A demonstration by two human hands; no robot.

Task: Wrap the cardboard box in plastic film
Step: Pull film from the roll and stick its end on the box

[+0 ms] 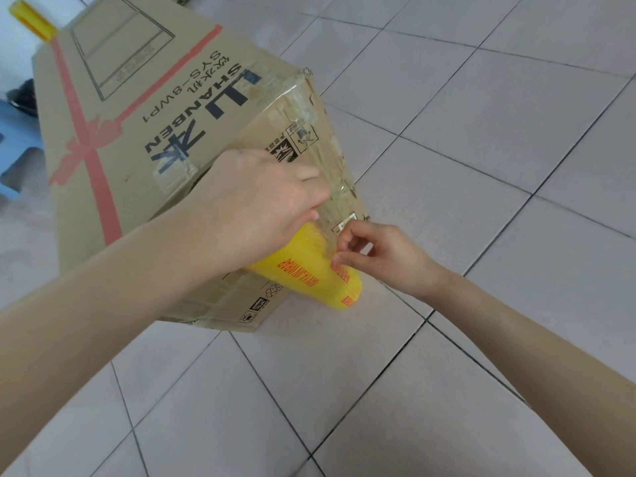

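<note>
Floor [464, 160]: we see pale square glossy tiles with dark grout lines; open tile runs from 12 round through 3 to 7 o'clock.
Cardboard box [137, 132]: large brown corrugated carton standing on the tiles, filling the frame from 9 to 12 o'clock and in to the centre; printed with black lettering, a red ribbon-and-bow pattern and handling symbols; its near bottom corner points to 6 o'clock.
Plastic film [330, 156]: clear, wrinkled, shiny sheet lying over the box's end face, just toward 1 o'clock of centre; it catches light along the box's top edge.
Film roll [309, 273]: smooth yellow cylinder with red lettering, slanted against the end face just below centre; its upper end is hidden under the palm.
Left hand [261, 204]: at 10 o'clock of centre; fingers stretched nearly straight and pressing the film on the box face; we cannot tell whether it grips the roll.
Right hand [382, 256]: at 3 o'clock beside centre; fingers curled, fingertips pinching the film at the roll.
Blue stool [13, 149]: plastic, cut off at the 9 o'clock edge.
Second roll [32, 20]: yellow tube behind the box at 10 o'clock.
</note>
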